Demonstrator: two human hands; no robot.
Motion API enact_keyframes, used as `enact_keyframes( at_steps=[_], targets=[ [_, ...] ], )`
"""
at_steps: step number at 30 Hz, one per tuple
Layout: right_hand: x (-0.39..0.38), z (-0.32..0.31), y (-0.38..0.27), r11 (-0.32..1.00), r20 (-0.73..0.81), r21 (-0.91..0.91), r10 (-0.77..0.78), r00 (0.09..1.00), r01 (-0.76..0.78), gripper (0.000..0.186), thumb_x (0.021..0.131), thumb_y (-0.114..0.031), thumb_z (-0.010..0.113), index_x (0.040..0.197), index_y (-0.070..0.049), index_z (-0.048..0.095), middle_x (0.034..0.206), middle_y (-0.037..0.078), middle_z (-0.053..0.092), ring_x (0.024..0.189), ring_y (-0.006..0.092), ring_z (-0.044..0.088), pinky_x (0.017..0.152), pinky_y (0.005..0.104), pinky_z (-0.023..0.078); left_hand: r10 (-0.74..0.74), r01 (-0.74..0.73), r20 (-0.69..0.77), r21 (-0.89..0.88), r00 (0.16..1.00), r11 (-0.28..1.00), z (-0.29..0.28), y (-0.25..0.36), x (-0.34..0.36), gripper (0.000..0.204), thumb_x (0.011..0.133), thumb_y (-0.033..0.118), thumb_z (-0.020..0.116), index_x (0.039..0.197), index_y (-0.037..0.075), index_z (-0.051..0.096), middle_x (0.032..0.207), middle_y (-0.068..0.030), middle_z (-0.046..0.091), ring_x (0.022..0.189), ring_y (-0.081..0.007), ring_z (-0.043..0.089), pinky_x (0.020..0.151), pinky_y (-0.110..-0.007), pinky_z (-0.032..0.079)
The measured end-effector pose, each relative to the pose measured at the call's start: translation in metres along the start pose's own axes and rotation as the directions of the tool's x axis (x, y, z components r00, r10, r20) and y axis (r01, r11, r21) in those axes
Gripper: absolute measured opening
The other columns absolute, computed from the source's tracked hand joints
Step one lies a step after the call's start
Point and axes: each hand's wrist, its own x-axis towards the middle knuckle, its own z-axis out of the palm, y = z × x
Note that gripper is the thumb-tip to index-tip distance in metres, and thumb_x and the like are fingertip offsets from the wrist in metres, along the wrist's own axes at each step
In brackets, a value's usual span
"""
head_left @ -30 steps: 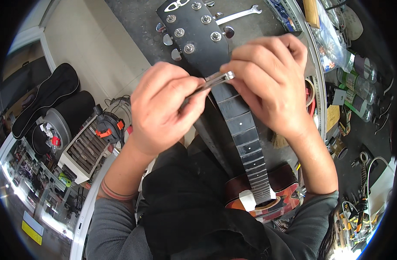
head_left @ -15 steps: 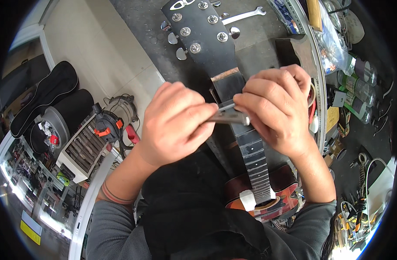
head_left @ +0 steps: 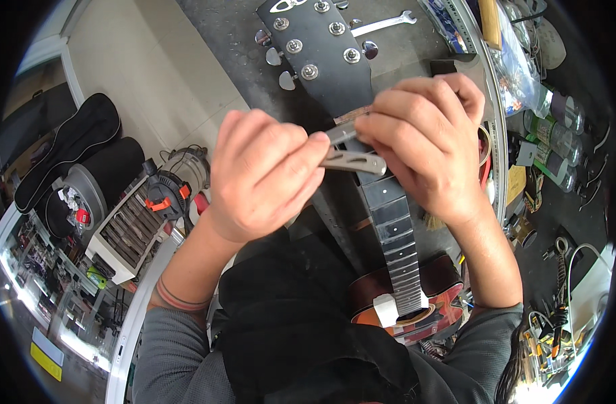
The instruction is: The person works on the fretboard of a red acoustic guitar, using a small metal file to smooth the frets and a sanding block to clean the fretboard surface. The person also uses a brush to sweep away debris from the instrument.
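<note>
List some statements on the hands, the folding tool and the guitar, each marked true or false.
1. The left hand and right hand both hold the folding tool. True.
2. The tool is folded flat. False: its two parts are spread apart.
3. A wrench lies right of the guitar's headstock. True.
4. Strings are fitted. False: none show on the neck.
5. The sleeves are grey. True.

A metal folding tool (head_left: 360, 162) is held in the left hand (head_left: 264, 178), its upper part pinched by the right hand (head_left: 425, 145). A guitar neck (head_left: 396, 232) is seen beneath the hands; beyond them, a wrench (head_left: 385, 25) is laid on the table (head_left: 399, 50).
</note>
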Motion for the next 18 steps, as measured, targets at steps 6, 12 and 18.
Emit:
enact_keyframes(
  at_steps=[6,12,18],
  targets=[
    [-0.019,-0.01,-0.013,0.999,0.058,0.046,0.008,0.998,-0.011,0.033,0.083,-0.019,0.093,0.115,-0.017,0.083,0.118,-0.001,0.077,0.112,0.0256,0.075,0.105,0.05,0.046,-0.125,0.138,0.088,-0.157,0.988,0.978,0.0,0.02,-0.008,0.039,0.069,0.003,0.097,0.105,0.003,0.082,0.096,-0.006,0.072,0.075,-0.0255,0.064,0.07,-0.041,0.046],
    [0.008,-0.004,-0.003,1.0,0.031,-0.019,-0.005,1.0,0.006,0.033,0.083,-0.017,0.09,0.115,-0.016,0.083,0.118,-0.001,0.078,0.115,0.0268,0.074,0.108,0.05,0.044,-0.208,0.205,0.002,-0.171,0.978,0.964,0.001,0.003,0.005,0.026,0.082,-0.01,0.096,0.103,-0.004,0.083,0.095,-0.0117,0.073,0.077,-0.024,0.068,0.065,-0.037,0.053],
    [0.015,-0.011,0.005,1.0,-0.035,0.009,-0.005,0.999,0.005,0.036,0.081,-0.009,0.086,0.116,-0.014,0.083,0.12,0.002,0.077,0.114,0.0289,0.074,0.106,0.0482,0.045,-0.148,0.146,-0.017,-0.069,0.989,0.987,-0.006,0.007,0.019,0.03,0.08,-0.01,0.096,0.106,-0.004,0.083,0.098,-0.0134,0.075,0.078,-0.0252,0.069,0.067,-0.037,0.054]
  ],
)
